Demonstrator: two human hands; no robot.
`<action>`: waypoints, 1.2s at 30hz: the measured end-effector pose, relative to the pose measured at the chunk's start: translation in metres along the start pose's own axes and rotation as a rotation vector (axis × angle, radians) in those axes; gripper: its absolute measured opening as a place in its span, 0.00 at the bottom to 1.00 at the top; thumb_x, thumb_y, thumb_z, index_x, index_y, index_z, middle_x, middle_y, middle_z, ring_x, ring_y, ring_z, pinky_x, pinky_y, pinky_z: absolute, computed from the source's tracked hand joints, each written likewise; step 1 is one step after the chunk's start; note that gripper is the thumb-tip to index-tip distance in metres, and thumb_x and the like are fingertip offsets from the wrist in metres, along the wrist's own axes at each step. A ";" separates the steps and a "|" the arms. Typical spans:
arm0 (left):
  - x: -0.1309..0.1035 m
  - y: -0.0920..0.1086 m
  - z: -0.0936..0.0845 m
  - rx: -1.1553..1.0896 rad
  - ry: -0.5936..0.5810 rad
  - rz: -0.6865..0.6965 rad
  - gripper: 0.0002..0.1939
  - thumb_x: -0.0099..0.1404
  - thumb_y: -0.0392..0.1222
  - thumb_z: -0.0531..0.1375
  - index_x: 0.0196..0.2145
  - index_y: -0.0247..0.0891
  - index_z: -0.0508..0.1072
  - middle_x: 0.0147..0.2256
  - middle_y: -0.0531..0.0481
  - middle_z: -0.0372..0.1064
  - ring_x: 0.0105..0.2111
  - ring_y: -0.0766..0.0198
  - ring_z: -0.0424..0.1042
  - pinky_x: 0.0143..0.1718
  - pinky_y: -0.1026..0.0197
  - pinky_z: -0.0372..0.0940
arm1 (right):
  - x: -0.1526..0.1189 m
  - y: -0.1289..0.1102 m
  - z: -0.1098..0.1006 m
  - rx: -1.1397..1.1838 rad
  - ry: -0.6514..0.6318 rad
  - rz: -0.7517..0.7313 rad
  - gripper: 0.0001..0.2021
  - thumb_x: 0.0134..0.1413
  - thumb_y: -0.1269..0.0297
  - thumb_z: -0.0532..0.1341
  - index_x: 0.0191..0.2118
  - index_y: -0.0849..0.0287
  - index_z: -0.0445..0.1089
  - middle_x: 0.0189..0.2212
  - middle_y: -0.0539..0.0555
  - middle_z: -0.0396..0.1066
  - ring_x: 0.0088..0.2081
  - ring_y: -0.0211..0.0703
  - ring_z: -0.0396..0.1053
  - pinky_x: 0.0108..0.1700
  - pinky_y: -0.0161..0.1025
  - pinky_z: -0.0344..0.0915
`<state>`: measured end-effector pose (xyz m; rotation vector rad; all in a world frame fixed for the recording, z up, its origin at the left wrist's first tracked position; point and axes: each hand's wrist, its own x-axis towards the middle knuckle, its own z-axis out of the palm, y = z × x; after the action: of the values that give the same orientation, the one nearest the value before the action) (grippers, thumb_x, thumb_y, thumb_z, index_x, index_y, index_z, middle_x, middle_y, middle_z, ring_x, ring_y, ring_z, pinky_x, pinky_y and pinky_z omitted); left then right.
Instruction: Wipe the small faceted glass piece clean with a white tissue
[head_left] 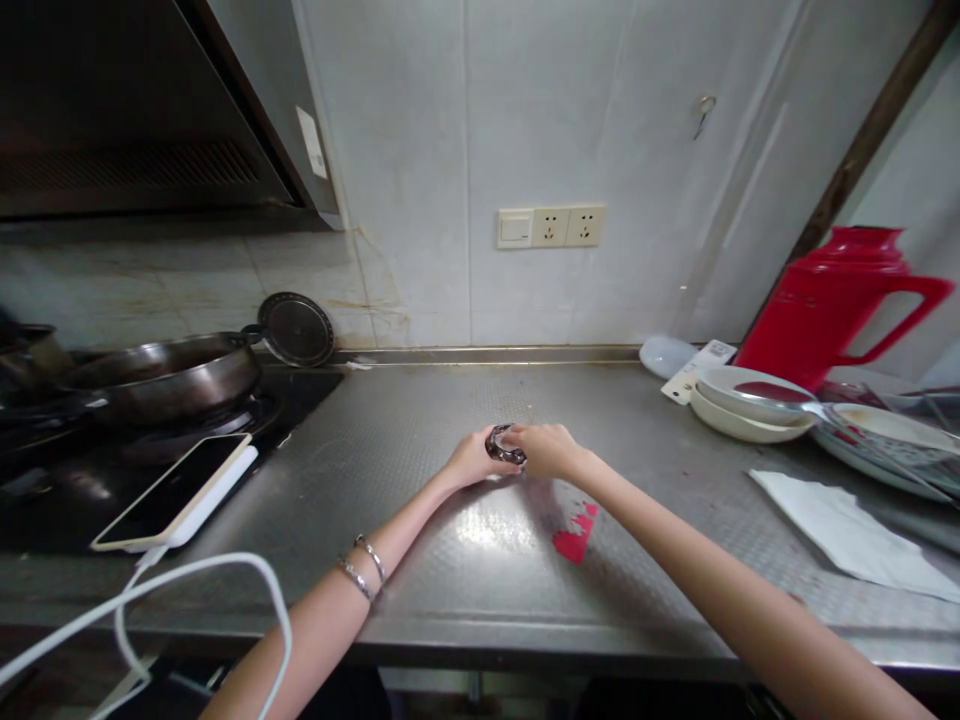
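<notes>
A small, round, dark patterned object (505,445) with a shiny rim sits between my hands over the middle of the metal counter (420,410). My left hand (474,460) is wrapped round its left and lower side. From the right, my right hand (547,449) reaches onto it, fingers pressed together at its top and right edge. The fingertips partly cover the object, so what lies inside the rim is hard to tell. A torn red scrap (576,534) lies on the counter just below my right hand.
At left are a stove (315,388) with a steel pan (172,385) and a phone (172,495) on a white cable. Bowls (742,425), a red thermos jug (817,310) and white paper (855,530) are at right. Sockets (551,227) are on the wall.
</notes>
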<state>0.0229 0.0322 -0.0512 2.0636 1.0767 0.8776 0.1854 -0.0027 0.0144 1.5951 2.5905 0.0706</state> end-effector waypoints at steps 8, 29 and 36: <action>0.001 -0.001 0.001 0.074 0.036 -0.022 0.29 0.41 0.51 0.69 0.40 0.34 0.71 0.30 0.53 0.71 0.29 0.65 0.67 0.29 0.66 0.59 | -0.006 -0.013 0.002 0.000 -0.010 0.099 0.15 0.52 0.63 0.55 0.44 0.61 0.70 0.44 0.64 0.70 0.42 0.56 0.72 0.38 0.45 0.67; -0.005 0.016 -0.011 0.420 0.199 0.438 0.43 0.47 0.39 0.68 0.59 0.38 0.56 0.56 0.40 0.61 0.56 0.52 0.62 0.61 0.46 0.51 | -0.032 -0.002 -0.018 -0.456 0.301 -0.277 0.11 0.50 0.73 0.58 0.41 0.64 0.69 0.43 0.63 0.67 0.45 0.53 0.61 0.41 0.44 0.61; -0.010 0.017 -0.015 0.484 0.157 0.552 0.41 0.51 0.41 0.66 0.59 0.36 0.54 0.57 0.37 0.60 0.59 0.53 0.58 0.62 0.46 0.50 | -0.035 -0.021 -0.007 -0.202 0.217 -0.083 0.13 0.46 0.72 0.58 0.41 0.67 0.70 0.39 0.65 0.67 0.42 0.52 0.64 0.42 0.43 0.63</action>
<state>0.0142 0.0195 -0.0320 2.8164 0.8627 1.1402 0.1820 -0.0430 0.0212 1.4820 2.6988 0.5094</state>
